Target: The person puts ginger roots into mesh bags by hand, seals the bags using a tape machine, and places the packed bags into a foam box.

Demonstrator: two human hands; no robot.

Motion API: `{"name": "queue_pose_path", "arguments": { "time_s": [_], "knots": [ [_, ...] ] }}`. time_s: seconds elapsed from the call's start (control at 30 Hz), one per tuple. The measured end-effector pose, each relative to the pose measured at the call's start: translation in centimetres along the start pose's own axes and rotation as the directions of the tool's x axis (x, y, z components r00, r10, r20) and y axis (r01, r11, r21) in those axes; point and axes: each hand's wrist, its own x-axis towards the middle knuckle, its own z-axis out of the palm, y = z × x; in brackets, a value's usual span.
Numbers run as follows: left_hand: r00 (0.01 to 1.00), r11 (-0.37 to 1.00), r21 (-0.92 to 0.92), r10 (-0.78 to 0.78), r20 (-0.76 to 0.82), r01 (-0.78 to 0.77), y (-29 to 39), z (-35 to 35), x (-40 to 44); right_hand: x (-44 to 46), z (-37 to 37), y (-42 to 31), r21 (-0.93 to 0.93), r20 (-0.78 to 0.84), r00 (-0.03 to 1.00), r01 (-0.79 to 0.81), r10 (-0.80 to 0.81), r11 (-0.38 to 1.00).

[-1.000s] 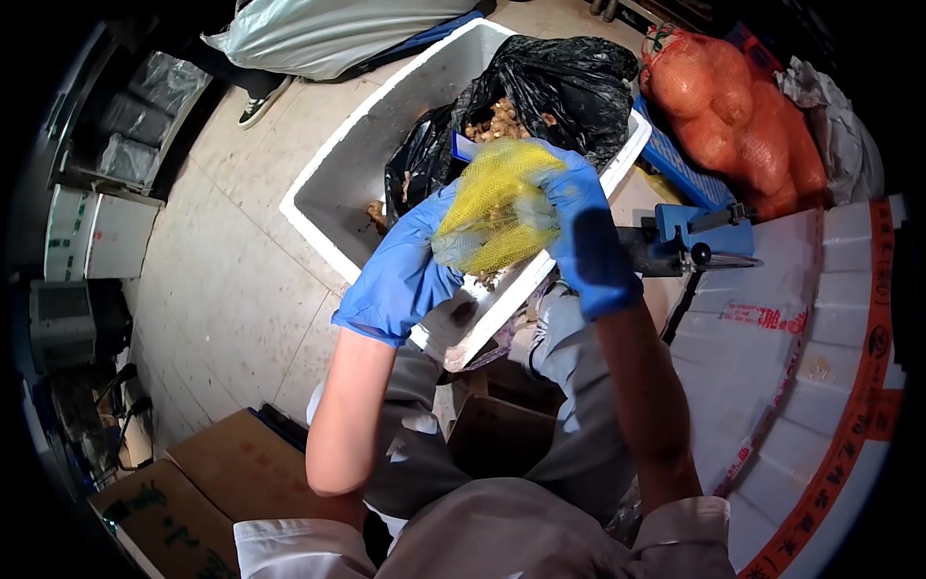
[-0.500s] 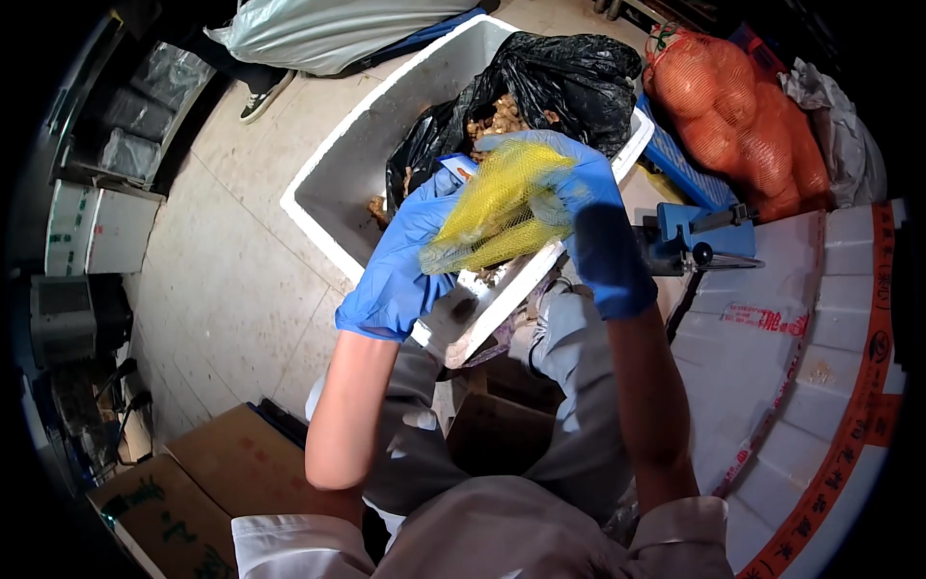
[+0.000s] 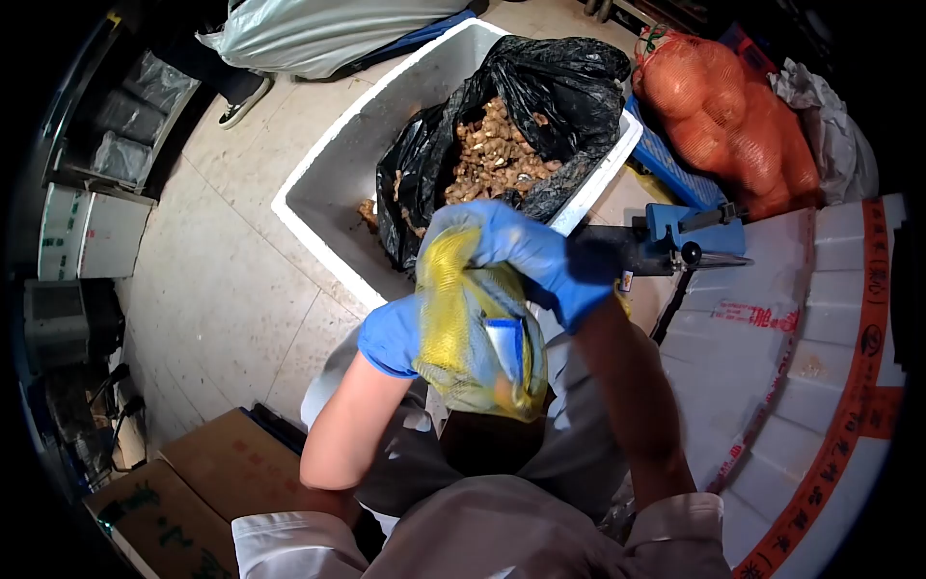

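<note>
Blue-gloved at nine o'clock, here's the left hand (image 3: 390, 338), fingers hidden by the yellow mesh bag (image 3: 446, 333), so I can't tell its grip! The bag is near dead centre, and up at twelve there's knobbly ginger (image 3: 494, 159) in black plastic (image 3: 569, 82). At one o'clock, the right hand (image 3: 526, 253) curls around the bag's top; an orange net sack (image 3: 728, 121) bulges at two.

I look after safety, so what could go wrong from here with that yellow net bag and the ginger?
The yellow net bag might snag on the gloved left hand and right hand touching it.
It is held over the person's legs, so it might fall there if the grip slips.
The black plastic bag gapes, so a knock might tip loose ginger into the foam box.
</note>
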Motion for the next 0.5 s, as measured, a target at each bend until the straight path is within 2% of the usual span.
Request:
{"name": "queue_pose_path", "arguments": {
  "time_s": [0.03,0.07,0.1,0.13,0.17,0.2,0.27,0.3,0.33,0.4,0.43,0.47,0.5],
  "knots": [
    [0.998,0.997,-0.08,0.014,-0.069,-0.02,-0.9,-0.7,-0.5,-0.1,1.1,0.9,0.089,-0.093,0.994,-0.048,0.056,0.995],
    [0.99,0.987,-0.157,0.022,-0.14,-0.044,-1.5,-1.1,-0.9,0.0,2.4,0.7,0.087,-0.046,0.992,-0.115,0.119,0.99],
    [0.982,0.993,-0.1,0.049,-0.183,-0.068,-1.3,-1.4,-1.3,-1.1,4.0,0.6,0.188,-0.102,0.994,-0.014,0.034,0.982],
    [0.971,0.995,-0.04,0.077,-0.226,-0.088,-1.1,-1.5,-1.6,-0.5,3.2,1.6,0.134,0.054,0.996,0.062,-0.069,0.989],
    [0.97,0.995,-0.029,0.084,-0.229,-0.093,-0.1,-1.1,-1.6,0.5,1.5,3.9,0.094,0.217,0.963,0.145,-0.162,0.985],
    [0.977,0.977,-0.04,0.21,-0.028,-0.211,1.5,-0.3,-1.4,0.8,0.7,6.7,0.179,0.169,0.984,0.034,-0.065,0.983],
    [0.889,0.864,0.268,0.454,-0.05,-0.426,4.3,3.0,0.3,1.5,-1.1,12.1,0.381,0.066,0.989,-0.148,0.133,0.913],
    [0.823,0.763,0.418,0.565,-0.061,-0.493,5.6,4.6,1.2,1.0,-1.8,14.3,0.126,-0.028,0.985,-0.167,0.172,0.978],
    [0.819,0.794,0.45,0.537,-0.204,-0.408,6.8,5.5,1.5,0.8,-2.3,16.7,0.124,-0.009,0.985,-0.172,0.175,0.977],
    [0.728,0.808,0.466,0.557,-0.4,-0.361,8.3,5.8,2.3,0.7,-3.2,21.2,0.495,0.006,0.959,-0.25,0.285,0.832],
    [0.653,0.786,0.467,0.606,-0.454,-0.405,8.6,5.4,2.6,1.0,-3.1,21.0,0.574,0.023,0.948,-0.273,0.318,0.772],
    [0.593,0.776,0.499,0.623,-0.511,-0.386,8.7,4.3,2.9,1.4,-1.9,19.6,0.648,0.039,0.936,-0.291,0.351,0.704],
    [0.581,0.773,0.502,0.628,-0.518,-0.388,8.9,3.7,2.7,1.7,-1.6,17.4,0.194,-0.221,0.923,-0.276,0.316,0.941]
  ]
}}
